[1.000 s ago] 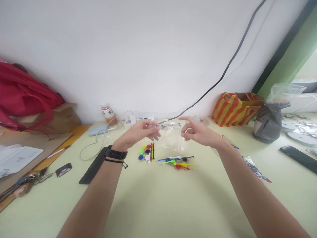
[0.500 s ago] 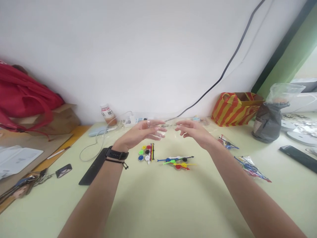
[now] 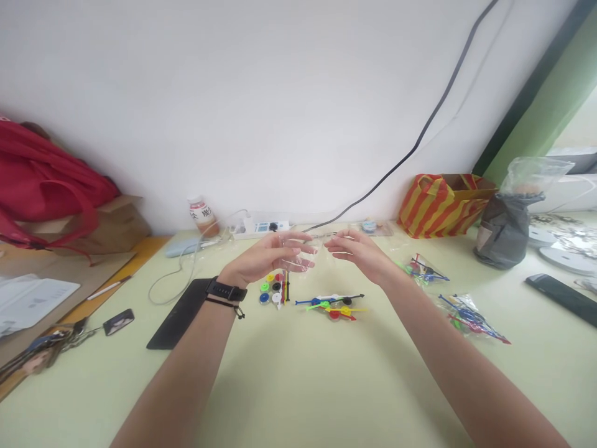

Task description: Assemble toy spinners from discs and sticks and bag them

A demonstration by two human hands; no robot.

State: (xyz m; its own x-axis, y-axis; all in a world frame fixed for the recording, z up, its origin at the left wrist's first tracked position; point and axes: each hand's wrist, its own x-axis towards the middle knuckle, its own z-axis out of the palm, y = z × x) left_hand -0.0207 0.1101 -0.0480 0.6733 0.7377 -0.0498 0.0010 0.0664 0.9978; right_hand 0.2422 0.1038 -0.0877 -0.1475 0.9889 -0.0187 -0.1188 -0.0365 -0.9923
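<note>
My left hand [image 3: 261,258], with a black watch at its wrist, holds a clear plastic bag [image 3: 305,252] above the table; the film glints over its spread fingers. Across a narrow gap, my right hand [image 3: 357,250] has its fingers bent together at the bag's other side. The film is hard to see there. Below the left hand lie small coloured discs [image 3: 265,298] and a bundle of thin coloured arrow-shaped pieces [image 3: 286,289]. Under the gap sits a group of coloured arrow spinners [image 3: 333,305], the arrows joined to round discs.
Clear packets with spinner pieces [image 3: 476,318] lie on the right, near a black phone-like object [image 3: 559,298]. A striped bag [image 3: 438,208] and a grey bag [image 3: 501,230] stand behind. A bottle [image 3: 203,214], power strip [image 3: 261,230], dark flat pad [image 3: 180,317] and keys [image 3: 60,342] are leftward.
Both hands have come slightly lower, the left shifting a little right and the right a little left. The film shows more over the left fingers. The spinners and discs stay put.
</note>
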